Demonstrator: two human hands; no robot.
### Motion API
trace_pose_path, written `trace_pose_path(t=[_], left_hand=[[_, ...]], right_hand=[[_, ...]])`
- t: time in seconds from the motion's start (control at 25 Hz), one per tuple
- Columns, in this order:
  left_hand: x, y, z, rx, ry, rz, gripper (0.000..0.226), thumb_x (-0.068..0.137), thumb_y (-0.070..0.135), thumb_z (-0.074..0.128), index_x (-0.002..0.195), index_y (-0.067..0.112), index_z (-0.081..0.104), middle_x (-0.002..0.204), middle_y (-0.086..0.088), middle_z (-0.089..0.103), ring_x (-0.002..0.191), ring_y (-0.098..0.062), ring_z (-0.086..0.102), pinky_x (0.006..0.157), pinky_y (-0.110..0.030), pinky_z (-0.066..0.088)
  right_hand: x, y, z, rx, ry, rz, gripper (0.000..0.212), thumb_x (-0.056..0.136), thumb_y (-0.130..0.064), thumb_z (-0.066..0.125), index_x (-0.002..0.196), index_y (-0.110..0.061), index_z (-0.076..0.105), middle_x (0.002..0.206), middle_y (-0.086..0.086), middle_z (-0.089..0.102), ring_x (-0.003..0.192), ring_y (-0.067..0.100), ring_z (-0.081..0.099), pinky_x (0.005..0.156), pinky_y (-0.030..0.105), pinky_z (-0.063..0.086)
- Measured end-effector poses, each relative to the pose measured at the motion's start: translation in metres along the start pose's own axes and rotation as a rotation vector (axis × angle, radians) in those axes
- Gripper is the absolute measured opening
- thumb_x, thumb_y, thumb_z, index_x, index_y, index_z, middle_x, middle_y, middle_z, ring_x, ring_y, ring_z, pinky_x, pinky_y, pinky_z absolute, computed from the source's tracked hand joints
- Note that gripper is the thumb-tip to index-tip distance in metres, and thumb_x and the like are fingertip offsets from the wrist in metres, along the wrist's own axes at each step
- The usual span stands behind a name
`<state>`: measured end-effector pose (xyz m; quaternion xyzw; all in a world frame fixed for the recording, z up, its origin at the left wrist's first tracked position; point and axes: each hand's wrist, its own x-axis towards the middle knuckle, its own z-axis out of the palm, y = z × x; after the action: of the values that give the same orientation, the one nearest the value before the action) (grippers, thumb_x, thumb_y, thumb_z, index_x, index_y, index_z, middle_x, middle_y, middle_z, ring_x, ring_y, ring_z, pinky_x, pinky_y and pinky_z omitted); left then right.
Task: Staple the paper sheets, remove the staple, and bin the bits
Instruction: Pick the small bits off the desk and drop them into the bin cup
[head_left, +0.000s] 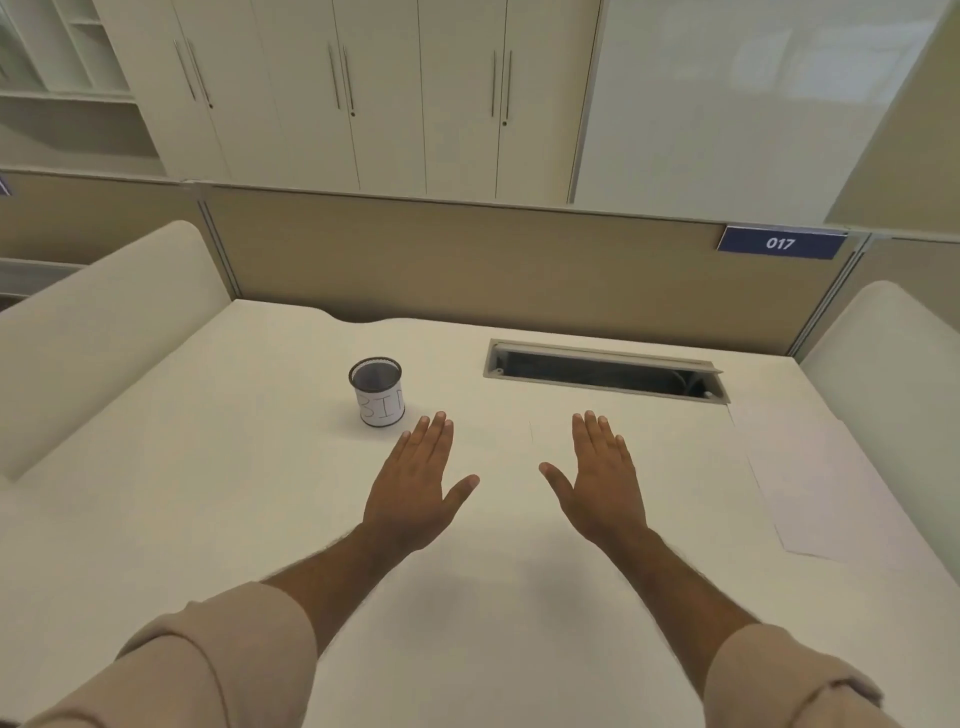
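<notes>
My left hand (415, 486) and my right hand (602, 478) are stretched out flat over the white desk (208, 519), palms down, fingers straight, thumbs spread, holding nothing. A small mesh cup with a white paper label reading "BIN" (378, 392) stands just beyond my left fingertips, apart from them. White paper sheets (800, 483) lie flat on the desk to the right of my right hand. Faint paper edges show on the desk between my fingertips. No stapler is in view.
An open cable slot (605, 370) is cut into the desk beyond my right hand. A beige partition (467, 270) with a blue "017" sign (781, 243) backs the desk. White side panels (104, 332) rise at left and right.
</notes>
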<state>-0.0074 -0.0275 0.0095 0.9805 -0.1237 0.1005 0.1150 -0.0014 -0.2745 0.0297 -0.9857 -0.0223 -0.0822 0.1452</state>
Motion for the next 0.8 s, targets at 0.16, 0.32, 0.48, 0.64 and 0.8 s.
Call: trace_pose_path(t=[0.16,0.32,0.48,0.64,0.8], left_hand=[[-0.041,-0.002,0.029,-0.033,-0.066,0.049,0.080,0.094,0.066,0.021,0.155,0.016,0.009,0.162,0.004,0.002,0.150,-0.014,0.001,0.120,-0.030,-0.003],[-0.075,0.007,0.057,-0.069,-0.154,0.081,0.081,0.092,0.069,0.013,0.155,0.018,0.005,0.162,0.006,-0.003,0.150,-0.012,-0.005,0.118,-0.029,-0.005],[-0.103,0.013,0.076,-0.094,-0.231,0.058,0.079,0.093,0.066,0.017,0.154,0.019,-0.001,0.161,0.008,-0.009,0.148,-0.009,-0.011,0.118,-0.028,-0.008],[-0.130,0.013,0.090,-0.068,-0.284,0.021,0.078,0.094,0.066,0.014,0.154,0.020,-0.005,0.161,0.008,-0.013,0.147,-0.007,-0.017,0.119,-0.030,-0.008],[-0.133,0.011,0.093,-0.050,-0.268,0.010,0.074,0.096,0.063,0.016,0.155,0.021,-0.001,0.162,0.008,-0.009,0.148,-0.008,-0.012,0.119,-0.030,-0.006]], right_hand=[[-0.042,0.000,0.020,0.045,-0.032,-0.003,0.075,0.094,-0.057,0.035,0.152,-0.017,0.009,0.162,0.002,0.006,0.149,0.017,0.000,0.121,0.035,0.004],[-0.093,0.018,0.039,0.120,-0.087,0.030,0.073,0.093,-0.057,0.039,0.151,-0.020,0.014,0.161,-0.002,0.011,0.148,0.014,0.005,0.119,0.034,0.010],[-0.138,0.041,0.051,0.179,-0.190,0.010,0.077,0.088,-0.065,0.036,0.151,-0.025,0.017,0.160,-0.011,0.011,0.147,0.005,0.003,0.120,0.033,0.013],[-0.175,0.058,0.053,0.162,-0.300,-0.077,0.081,0.084,-0.070,0.040,0.151,-0.031,0.015,0.159,-0.016,0.007,0.146,-0.001,-0.003,0.121,0.034,0.009],[-0.195,0.058,0.051,0.083,-0.380,-0.193,0.094,0.079,-0.077,0.044,0.152,-0.030,0.007,0.160,-0.015,0.001,0.146,0.002,-0.010,0.120,0.040,0.002]])
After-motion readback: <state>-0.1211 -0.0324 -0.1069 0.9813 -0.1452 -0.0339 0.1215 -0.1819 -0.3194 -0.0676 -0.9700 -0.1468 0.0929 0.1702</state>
